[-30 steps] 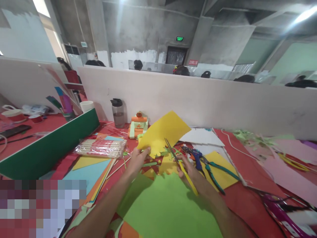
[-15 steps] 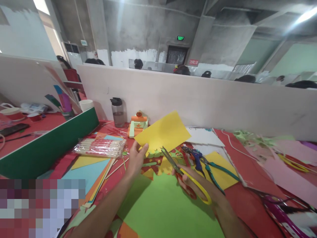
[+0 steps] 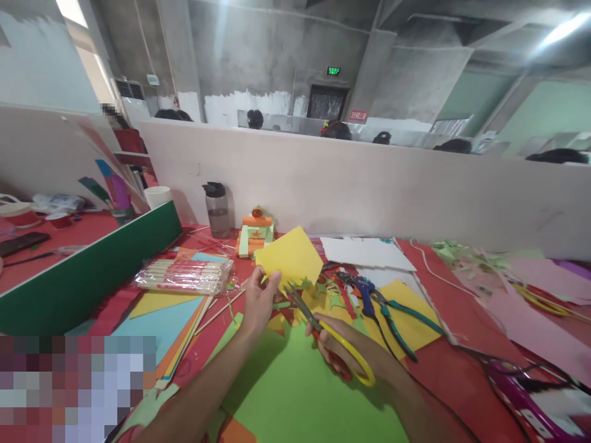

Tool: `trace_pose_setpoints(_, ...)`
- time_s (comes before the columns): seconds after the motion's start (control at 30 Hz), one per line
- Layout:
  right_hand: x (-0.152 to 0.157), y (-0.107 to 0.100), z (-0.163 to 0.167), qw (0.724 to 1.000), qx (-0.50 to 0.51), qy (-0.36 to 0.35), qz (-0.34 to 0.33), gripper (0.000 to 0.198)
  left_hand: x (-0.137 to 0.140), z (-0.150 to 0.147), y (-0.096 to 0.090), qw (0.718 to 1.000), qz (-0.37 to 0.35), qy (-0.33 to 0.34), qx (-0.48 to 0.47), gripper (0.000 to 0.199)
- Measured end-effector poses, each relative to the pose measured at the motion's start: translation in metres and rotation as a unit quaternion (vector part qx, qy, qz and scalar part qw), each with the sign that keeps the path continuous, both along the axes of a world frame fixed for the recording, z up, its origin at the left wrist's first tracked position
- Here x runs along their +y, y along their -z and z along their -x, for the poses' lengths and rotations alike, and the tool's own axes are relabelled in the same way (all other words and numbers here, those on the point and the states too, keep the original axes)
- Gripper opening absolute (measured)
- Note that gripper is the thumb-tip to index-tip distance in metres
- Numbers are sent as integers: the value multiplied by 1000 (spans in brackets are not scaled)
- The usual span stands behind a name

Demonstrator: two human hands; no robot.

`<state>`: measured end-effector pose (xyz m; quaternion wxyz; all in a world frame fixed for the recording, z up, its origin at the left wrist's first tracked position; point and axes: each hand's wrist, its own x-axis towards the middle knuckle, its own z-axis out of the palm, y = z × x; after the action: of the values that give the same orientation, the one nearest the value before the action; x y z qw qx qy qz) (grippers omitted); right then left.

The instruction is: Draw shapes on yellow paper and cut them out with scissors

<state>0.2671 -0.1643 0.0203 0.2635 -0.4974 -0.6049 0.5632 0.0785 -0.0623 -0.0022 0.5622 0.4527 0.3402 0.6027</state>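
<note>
My left hand (image 3: 259, 299) pinches the lower left edge of a yellow sheet of paper (image 3: 292, 255), raised above the table and tilted. Its lower edge looks jagged. In my right hand (image 3: 336, 346) is a pair of scissors (image 3: 344, 346) with yellow and red handles, its fingers wrapped round them. The blades point up and left, with their tips close to the paper's lower edge, near my left thumb. Beneath both hands lies a large green sheet (image 3: 295, 381). Yellow and green paper scraps (image 3: 333, 298) are scattered just behind it.
Right of my hands lie a blue glue gun (image 3: 366, 294), green-handled pliers (image 3: 386, 320) and white boards (image 3: 369, 253). A bag of sticks (image 3: 184, 276) and coloured sheets (image 3: 161, 326) lie left. Behind stand a water bottle (image 3: 217, 212) and an orange-and-green paper model (image 3: 255, 235) near the white partition (image 3: 369, 191).
The yellow sheet has turned and shifted left and down, showing a smaller face. The scissors in my right hand have moved slightly left and down, their tips now nearer my left thumb.
</note>
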Motion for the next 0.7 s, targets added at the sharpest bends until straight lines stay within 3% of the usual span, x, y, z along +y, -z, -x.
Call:
trace_pose_setpoints(0.2,5,9,0,1000,1,26,-6,62,-2,-1,-4,999,22,25,-11,38)
trace_pose_setpoints(0.37,4,0,0,999,-1,39,-16,63,0,0,-5,998,62,23,24,42)
trace_pose_setpoints(0.7,-1,-3,-10,1000,0,-29,-2,60,2,9,-14,997,1,-6,82,36)
